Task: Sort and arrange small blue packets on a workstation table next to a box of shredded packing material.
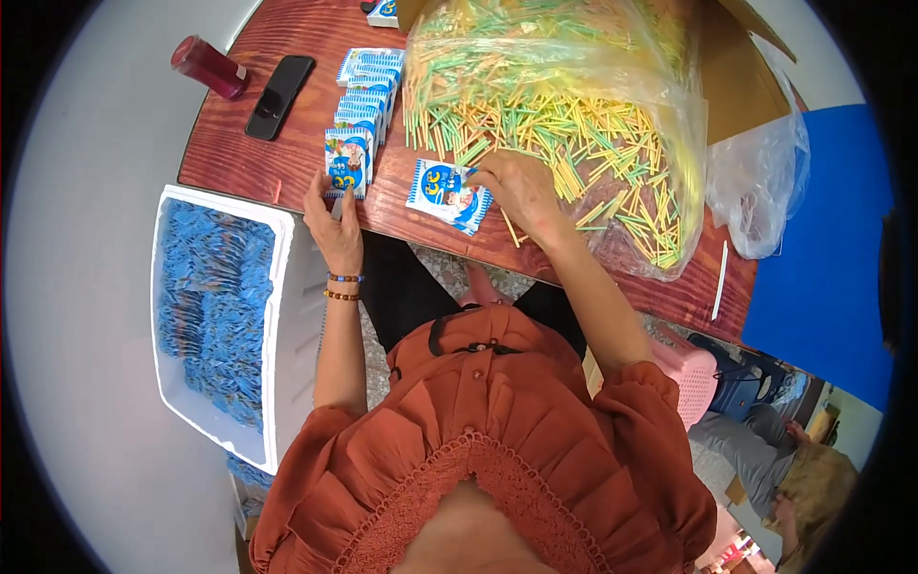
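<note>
My left hand (335, 222) is at the left, its thumb and fingers closed on the lower edge of a small blue-and-white packet (346, 158). That packet is the nearest in an overlapping row of similar packets (368, 86) running away from me. Another blue-and-white packet (440, 194) lies flat and tilted on the table, right of the row. My right hand (521, 196) reaches over its right side with curled fingers touching its upper right edge. Whether those fingers also hold something small is hidden. Thin yellow and green sticks (612, 143) lie just beyond and beside my right hand.
The sticks spill from a large clear plastic bag (574, 59) by a cardboard box (741, 77). On the red-brown wooden table (215, 148) are a black phone (279, 98) and a red bottle (208, 67). A white bin (279, 316) of blue packets stands left. Another person (765, 459) sits lower right.
</note>
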### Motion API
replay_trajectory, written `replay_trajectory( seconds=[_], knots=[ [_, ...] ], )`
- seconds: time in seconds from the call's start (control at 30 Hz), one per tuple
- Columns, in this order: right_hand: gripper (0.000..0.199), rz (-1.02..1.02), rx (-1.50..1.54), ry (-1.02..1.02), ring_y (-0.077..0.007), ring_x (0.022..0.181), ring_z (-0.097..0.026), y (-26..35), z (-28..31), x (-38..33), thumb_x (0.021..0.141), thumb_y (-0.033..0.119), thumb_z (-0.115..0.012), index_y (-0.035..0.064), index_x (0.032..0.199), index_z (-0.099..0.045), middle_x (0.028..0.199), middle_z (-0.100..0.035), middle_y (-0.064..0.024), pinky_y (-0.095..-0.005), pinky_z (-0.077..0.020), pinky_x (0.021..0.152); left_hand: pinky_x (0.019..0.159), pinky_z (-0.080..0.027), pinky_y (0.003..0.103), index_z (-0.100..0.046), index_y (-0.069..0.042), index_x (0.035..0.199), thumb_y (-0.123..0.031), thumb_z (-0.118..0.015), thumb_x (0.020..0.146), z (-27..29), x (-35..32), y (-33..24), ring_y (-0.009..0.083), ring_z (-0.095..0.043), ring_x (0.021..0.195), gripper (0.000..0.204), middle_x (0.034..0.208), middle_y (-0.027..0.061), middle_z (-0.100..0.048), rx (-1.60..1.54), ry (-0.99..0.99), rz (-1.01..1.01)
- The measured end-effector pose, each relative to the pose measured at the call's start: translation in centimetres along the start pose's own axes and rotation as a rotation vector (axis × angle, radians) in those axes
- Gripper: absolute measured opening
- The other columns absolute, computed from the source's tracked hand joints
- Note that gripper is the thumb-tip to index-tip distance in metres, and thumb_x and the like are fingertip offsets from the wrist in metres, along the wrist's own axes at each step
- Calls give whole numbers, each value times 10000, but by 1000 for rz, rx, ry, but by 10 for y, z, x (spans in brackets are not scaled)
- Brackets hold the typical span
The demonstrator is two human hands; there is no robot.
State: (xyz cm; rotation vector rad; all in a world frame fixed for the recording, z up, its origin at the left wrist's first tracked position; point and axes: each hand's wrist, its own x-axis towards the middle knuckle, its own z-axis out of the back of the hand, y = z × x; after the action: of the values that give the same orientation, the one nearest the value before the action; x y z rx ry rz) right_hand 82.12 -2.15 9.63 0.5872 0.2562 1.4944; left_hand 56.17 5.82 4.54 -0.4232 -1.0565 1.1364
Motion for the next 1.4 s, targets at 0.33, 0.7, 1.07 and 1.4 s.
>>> replay_trajectory(
  seconds=[0.33, 0.7, 1.07, 1.4],
  knots=[
    [233, -87, 313, 13, -274, 681, -599, -17, 18, 2, 887, 262, -582, 57, 814, -664, 735, -622, -114, -366, -449, 613, 808, -482, 287, -543, 1, 1183, -53, -669, 841, -39, 7, -72, 165, -550, 999, 368, 1067, 105, -593, -383, 350, 41],
    [184, -121, 150, -22, -279, 694, -613, -11, 12, 8, 873, 240, -587, 86, 803, -660, 745, -624, -106, -375, -466, 623, 679, -375, 386, -628, -35, 876, -136, -728, 783, -64, 17, -71, 278, -547, 741, 170, 756, 108, -588, -3, 414, -99],
    [95, -236, 1085, 2, -22, 670, -522, -14, 26, -6, 851, 105, -669, 21, 813, -649, 730, -595, 35, -193, -409, 573, 650, -469, 189, -640, -30, 975, -98, -637, 902, -64, 19, -98, 37, -581, 746, 100, 896, 4, -658, -927, 565, 396],
    [137, -406, 1138, -182, -9, 658, -535, -24, 26, -53, 866, 88, -666, -23, 943, -691, 796, -658, 13, -185, -415, 550, 639, -472, 200, -660, 2, 990, -97, -633, 904, -87, -19, -130, 43, -587, 736, 134, 866, 12, -669, -1008, 542, 562]
  ],
)
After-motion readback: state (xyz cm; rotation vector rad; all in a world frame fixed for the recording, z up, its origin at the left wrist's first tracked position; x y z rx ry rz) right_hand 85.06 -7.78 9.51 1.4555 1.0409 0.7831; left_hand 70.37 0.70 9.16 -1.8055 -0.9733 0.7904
